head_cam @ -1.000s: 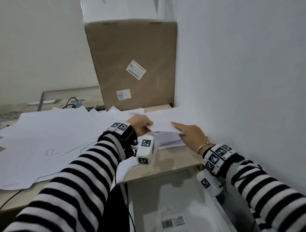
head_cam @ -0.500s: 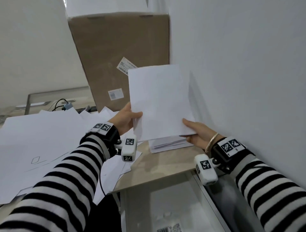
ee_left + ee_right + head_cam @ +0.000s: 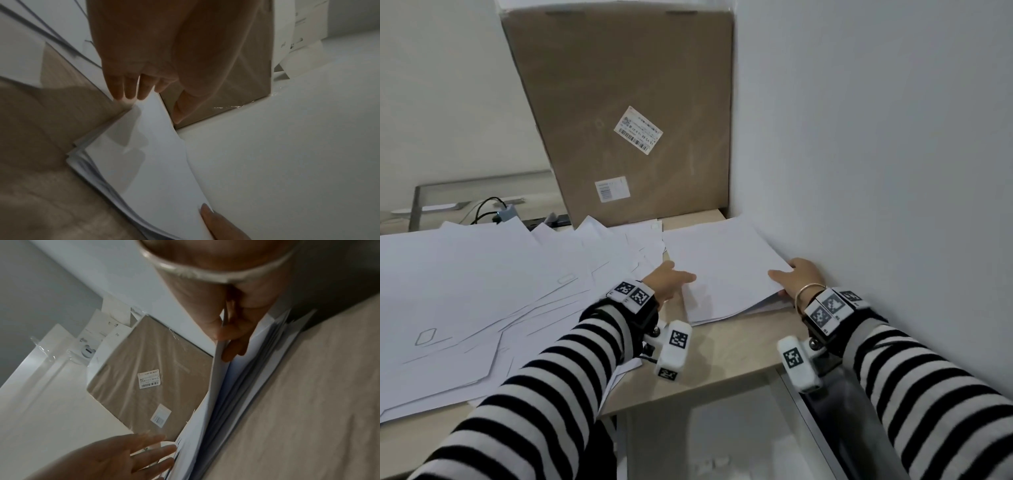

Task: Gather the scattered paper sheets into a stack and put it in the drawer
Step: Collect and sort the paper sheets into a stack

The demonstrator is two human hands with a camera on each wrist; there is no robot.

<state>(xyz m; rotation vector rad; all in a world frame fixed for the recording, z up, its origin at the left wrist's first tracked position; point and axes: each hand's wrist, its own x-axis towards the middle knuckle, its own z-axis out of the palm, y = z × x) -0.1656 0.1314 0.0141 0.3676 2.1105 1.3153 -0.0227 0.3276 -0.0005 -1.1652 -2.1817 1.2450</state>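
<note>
The stack [image 3: 726, 274] lies on the bench [image 3: 736, 346] against the wall, right hand [image 3: 803, 277] pinching its near corner, left hand [image 3: 667, 279] flat-fingered at its edge, likely squaring it before the drawer [image 3: 722, 442].

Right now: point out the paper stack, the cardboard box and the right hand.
paper stack [image 3: 719, 274], head view, bare top sheet.
cardboard box [image 3: 619, 85], head view, front face above the label.
right hand [image 3: 803, 277], head view, back of the hand at the stack's right edge.
</note>
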